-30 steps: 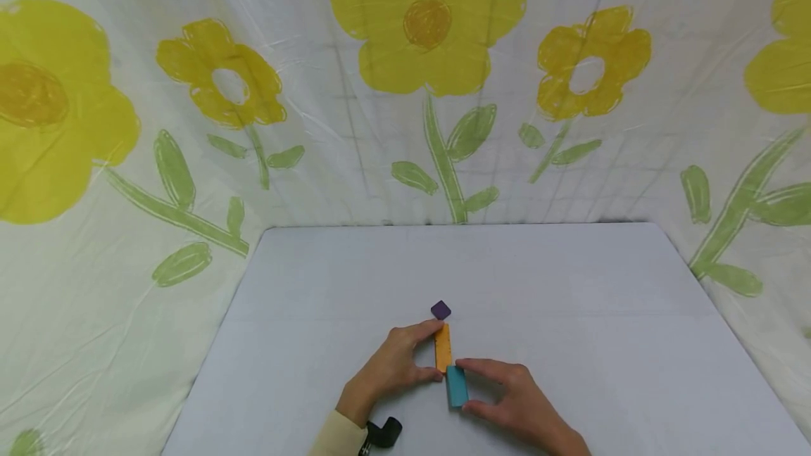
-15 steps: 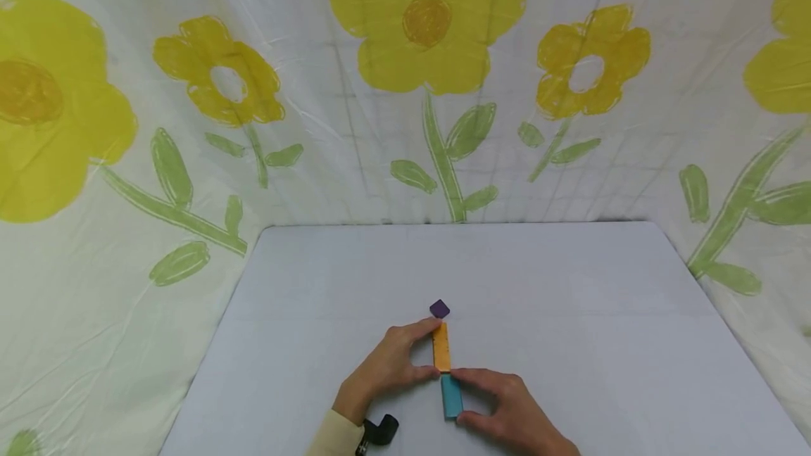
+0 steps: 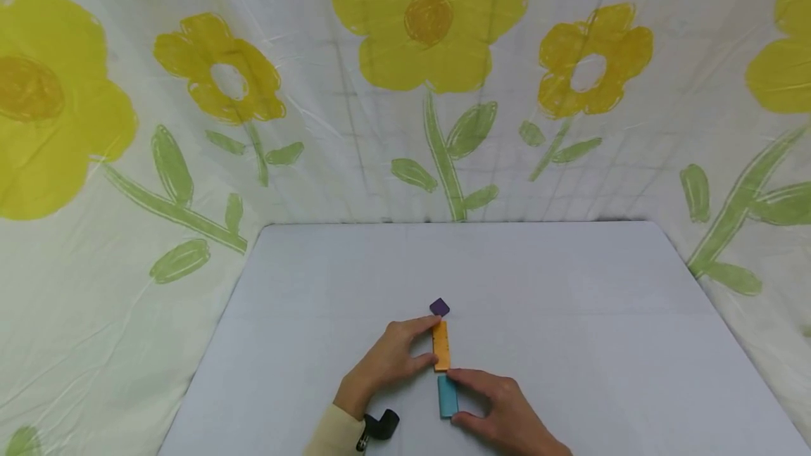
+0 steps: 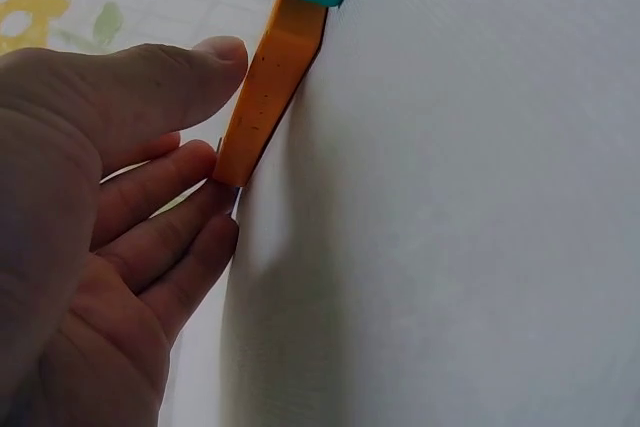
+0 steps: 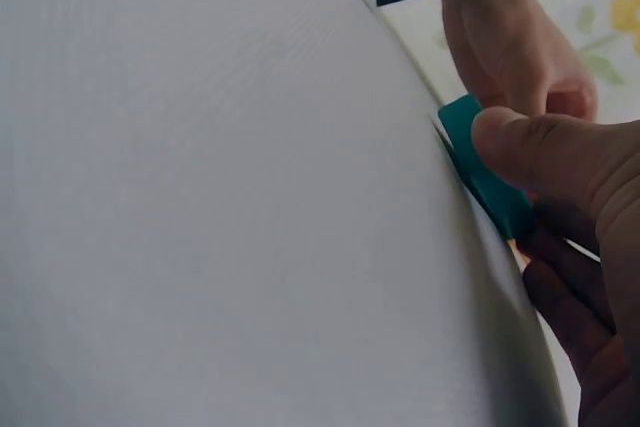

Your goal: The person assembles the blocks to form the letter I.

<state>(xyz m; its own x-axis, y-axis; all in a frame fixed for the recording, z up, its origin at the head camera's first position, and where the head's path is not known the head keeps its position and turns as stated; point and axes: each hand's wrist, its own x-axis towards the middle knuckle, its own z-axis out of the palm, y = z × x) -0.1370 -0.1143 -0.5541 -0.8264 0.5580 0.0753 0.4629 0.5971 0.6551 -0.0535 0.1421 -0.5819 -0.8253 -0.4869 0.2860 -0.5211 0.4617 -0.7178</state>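
While left hand (image 3: pixel 386 364) pinches orange block (image 3: pixel 441 345), right hand (image 3: pixel 500 410) grips teal block (image 3: pixel 447 397) just below.

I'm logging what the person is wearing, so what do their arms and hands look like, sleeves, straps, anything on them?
Both hands are bare, no gloves or rings visible. The left hand comes out of a pale cream sleeve, with a small black device strapped at that wrist. The right hand shows no sleeve in the head view; its wrist runs out of frame.
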